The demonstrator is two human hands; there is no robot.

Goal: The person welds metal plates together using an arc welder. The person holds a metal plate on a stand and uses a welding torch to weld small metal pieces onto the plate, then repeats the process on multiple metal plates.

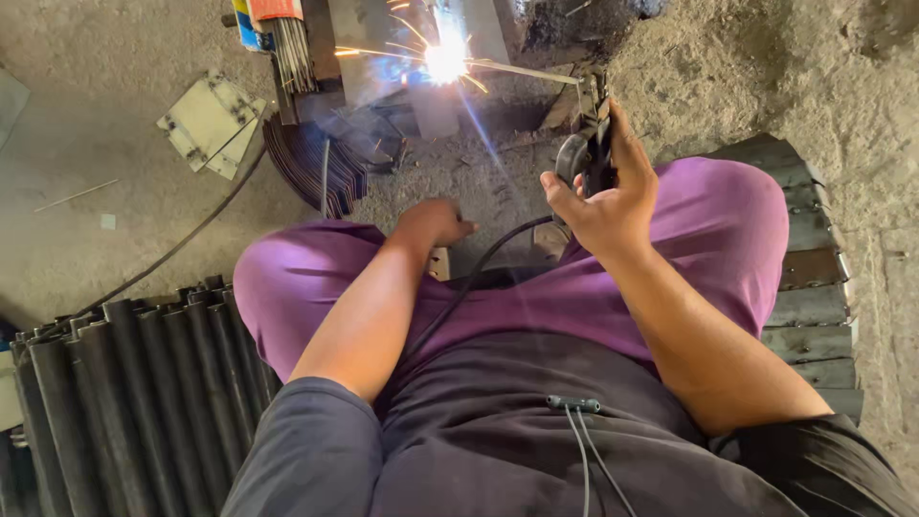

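Steel is everywhere around the bright welding arc (446, 61), which serves as the landmark here. Far down and left of the arc, a bundle of dark steel pipes (134, 402) lies on the floor, and up from them, left of the arc, sit pale flat metal plates (209, 123). Just left of the arc, a packet of welding rods (287, 43) rests close enough that stray sparks could land on it. Below and left of the arc, a fanned stack of thin curved steel strips (311, 168) lies at the work. The left hand (436, 222), below the arc, is curled loosely with nothing visibly in it; whether it touches anything I cannot tell, but bare skin this near risks burns from spatter. A black cable (459, 292) runs from below the arc across the purple-clad lap, where a snag could jerk the tool. The right hand (603, 196), below and right of the arc, is clenched around the electrode holder (586, 153), whose rod (522, 70) reaches to the arc. A wavering wrist could stick the rod or break the arc. Grey steel slats (814, 278) lie far right.
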